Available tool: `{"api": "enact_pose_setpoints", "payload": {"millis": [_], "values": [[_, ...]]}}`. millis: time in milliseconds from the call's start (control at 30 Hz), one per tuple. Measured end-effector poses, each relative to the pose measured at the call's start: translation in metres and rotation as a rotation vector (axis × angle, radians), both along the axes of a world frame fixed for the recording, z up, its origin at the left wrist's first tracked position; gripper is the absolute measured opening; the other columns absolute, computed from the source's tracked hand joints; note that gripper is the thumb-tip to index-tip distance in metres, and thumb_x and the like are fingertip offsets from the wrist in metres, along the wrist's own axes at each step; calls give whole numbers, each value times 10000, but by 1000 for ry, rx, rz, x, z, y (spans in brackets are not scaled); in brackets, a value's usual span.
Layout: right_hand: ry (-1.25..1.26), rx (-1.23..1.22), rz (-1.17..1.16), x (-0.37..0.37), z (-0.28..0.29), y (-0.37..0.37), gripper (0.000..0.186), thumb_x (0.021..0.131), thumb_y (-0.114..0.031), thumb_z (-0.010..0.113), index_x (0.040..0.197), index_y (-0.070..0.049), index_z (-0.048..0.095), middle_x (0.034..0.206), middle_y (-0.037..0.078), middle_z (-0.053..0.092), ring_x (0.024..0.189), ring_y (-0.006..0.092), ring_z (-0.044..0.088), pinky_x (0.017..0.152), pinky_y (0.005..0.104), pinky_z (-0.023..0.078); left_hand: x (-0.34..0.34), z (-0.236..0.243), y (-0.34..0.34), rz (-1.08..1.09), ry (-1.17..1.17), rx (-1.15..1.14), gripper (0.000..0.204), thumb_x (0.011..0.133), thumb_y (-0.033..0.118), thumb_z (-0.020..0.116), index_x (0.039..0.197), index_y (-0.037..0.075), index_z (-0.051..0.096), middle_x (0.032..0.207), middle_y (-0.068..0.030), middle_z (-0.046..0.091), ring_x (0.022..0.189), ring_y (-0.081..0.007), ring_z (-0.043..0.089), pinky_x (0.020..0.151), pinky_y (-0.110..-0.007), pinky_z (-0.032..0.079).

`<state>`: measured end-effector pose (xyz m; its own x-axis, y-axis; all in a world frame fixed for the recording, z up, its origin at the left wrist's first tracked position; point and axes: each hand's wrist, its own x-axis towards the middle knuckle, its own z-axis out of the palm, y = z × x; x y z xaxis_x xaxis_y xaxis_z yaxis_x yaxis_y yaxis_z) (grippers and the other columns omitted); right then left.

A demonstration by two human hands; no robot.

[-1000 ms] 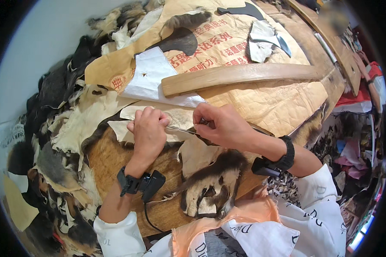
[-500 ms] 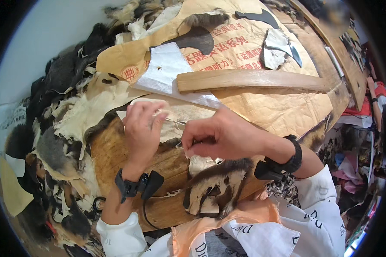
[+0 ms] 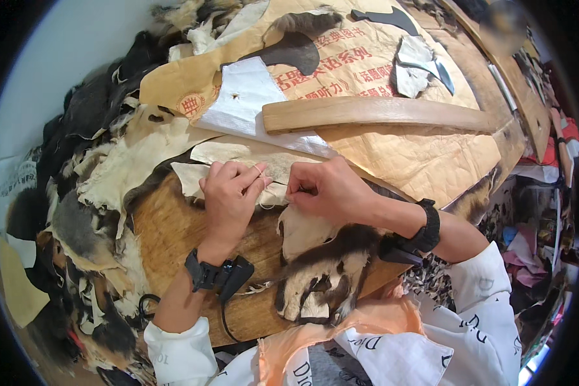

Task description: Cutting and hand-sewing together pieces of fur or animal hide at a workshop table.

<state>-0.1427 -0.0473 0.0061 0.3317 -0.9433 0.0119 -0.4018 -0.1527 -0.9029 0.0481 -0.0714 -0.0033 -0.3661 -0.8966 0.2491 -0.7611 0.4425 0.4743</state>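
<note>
My left hand [image 3: 230, 191] is closed in a pinch over the edge of a pale hide [image 3: 222, 152] on the wooden board. A thin thread [image 3: 260, 168] passes round its fingers and a short loop hangs beneath them. Close beside it, my right hand [image 3: 325, 186] is closed too, its thumb and finger pinching the upper edge of a piece of fur hide [image 3: 305, 233]. That piece has a pale upper part and dark, patchy fur toward my lap. Whether a needle is between the right fingertips is hidden.
A curved wooden bar [image 3: 373, 117] lies across brown printed paper [image 3: 424, 157] beyond my hands. Dark templates [image 3: 296, 53] and a blue-handled blade [image 3: 441, 76] lie farther back. Fur scraps [image 3: 87, 231] heap at the left. The wooden board [image 3: 174, 257] lies under my left forearm.
My hands have come down and closer to the hides, the left moving right. The thread stretched between them has slackened. The fur piece's pale upper part now shows up to my right fingers.
</note>
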Motion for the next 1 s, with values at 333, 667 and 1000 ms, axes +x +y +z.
{"api": "enact_pose_setpoints", "payload": {"millis": [333, 667, 1000], "values": [[-19, 21, 5, -1, -8, -1, 124, 694, -97, 639, 790, -40, 585, 654, 135, 601, 581, 272, 588, 558, 352, 461, -1, -8, -2, -20, 73, 8, 63, 745, 135, 661, 797, 99, 655, 770, -17, 574, 781, -200, 516, 703, -354, 369], [218, -158, 76, -31, 23, 12, 94, 688, -67, 574, 771, -34, 544, 595, 157, 554, 565, 349, 557, 523, 407, 441, -1, -7, -17, 37, 155, 305, 138, 810, 149, 577, 807, 11, 566, 829, -101, 566, 838, -293, 542, 719, -372, 426], [-353, 66, 759, -21, 91, 21, 118, 775, -28, 580, 877, -85, 586, 662, 43, 568, 552, 221, 550, 502, 303, 427, -1, 3, -9, 53, 171, 271, 146, 806, 205, 588, 768, 64, 588, 793, -68, 564, 843, -274, 523, 741, -397, 383]]}}
